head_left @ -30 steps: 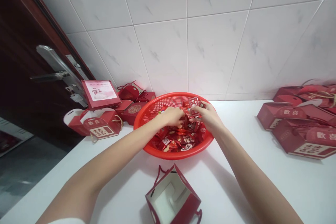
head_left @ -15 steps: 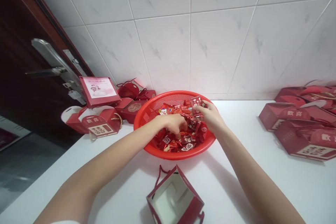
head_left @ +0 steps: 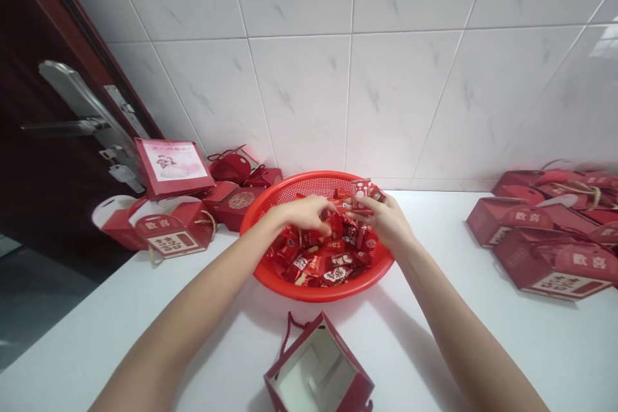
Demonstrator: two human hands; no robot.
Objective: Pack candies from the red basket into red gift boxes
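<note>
A red plastic basket (head_left: 318,296) holds a heap of wrapped candies (head_left: 338,273) in mostly red wrappers. Over its right side, my right hand (head_left: 386,222) is closed on several small candy packets (head_left: 362,190), pinched between thumb and fingers. My left hand (head_left: 309,214) is above the heap with its fingers curled around a red wrapped candy (head_left: 335,225), partly hidden by the fingers. In front of the basket stands an open dark red gift box (head_left: 345,393) with a pale inside and a cord handle; I see no candy in it.
Red gift boxes (head_left: 176,232) with rope handles are stacked at the left, near a dark door with a metal handle (head_left: 72,125). More red boxes (head_left: 555,264) stand at the right. A tiled wall (head_left: 299,96) rises behind the white table (head_left: 425,328).
My left hand has risen from the heap, moving slightly up and left in view. My right hand stays over the basket's right side with its packets. The view has shifted slightly.
</note>
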